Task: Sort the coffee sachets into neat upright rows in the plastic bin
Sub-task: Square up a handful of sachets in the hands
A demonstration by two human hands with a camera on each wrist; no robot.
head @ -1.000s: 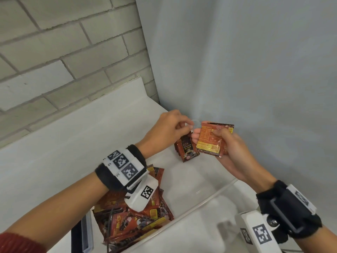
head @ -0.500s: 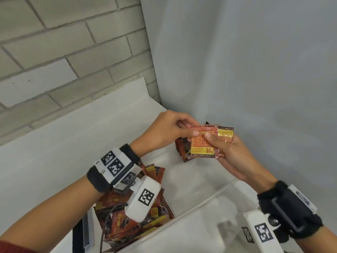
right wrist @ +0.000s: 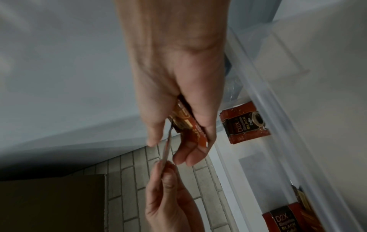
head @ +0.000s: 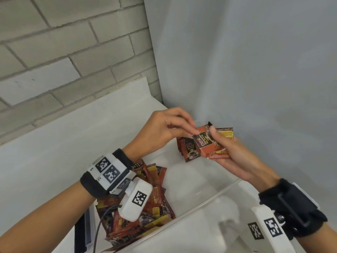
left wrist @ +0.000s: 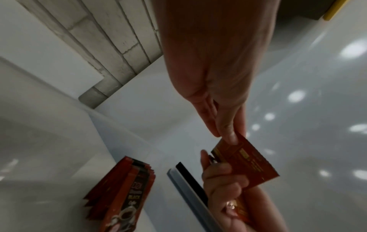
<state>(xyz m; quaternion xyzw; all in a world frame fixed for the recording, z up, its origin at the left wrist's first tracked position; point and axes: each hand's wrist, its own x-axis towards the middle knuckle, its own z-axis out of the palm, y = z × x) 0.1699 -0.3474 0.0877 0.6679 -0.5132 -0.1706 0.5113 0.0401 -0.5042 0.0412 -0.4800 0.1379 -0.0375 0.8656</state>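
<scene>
Now that we've flipped the top sachet [head: 207, 143] face-up, left hand [head: 164, 128] pinching its corner and right hand [head: 228, 152] curled round the small stack above the plastic bin [head: 206, 199], it's ready to join the upright row [head: 188, 149] in the far corner.

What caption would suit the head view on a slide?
Both hands, left and right, hold coffee sachets above a clear plastic bin, an upright row started behind.

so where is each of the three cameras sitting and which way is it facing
Head: on the head, facing forward and down at the plastic bin; both forearms, left hand and right hand show.
Left wrist: on the left wrist, looking along the fingers pinching the held sachet; right fingers show.
Right wrist: on the right wrist, looking along the palm; left hand shows.
All three share the upright row of sachets.
</scene>
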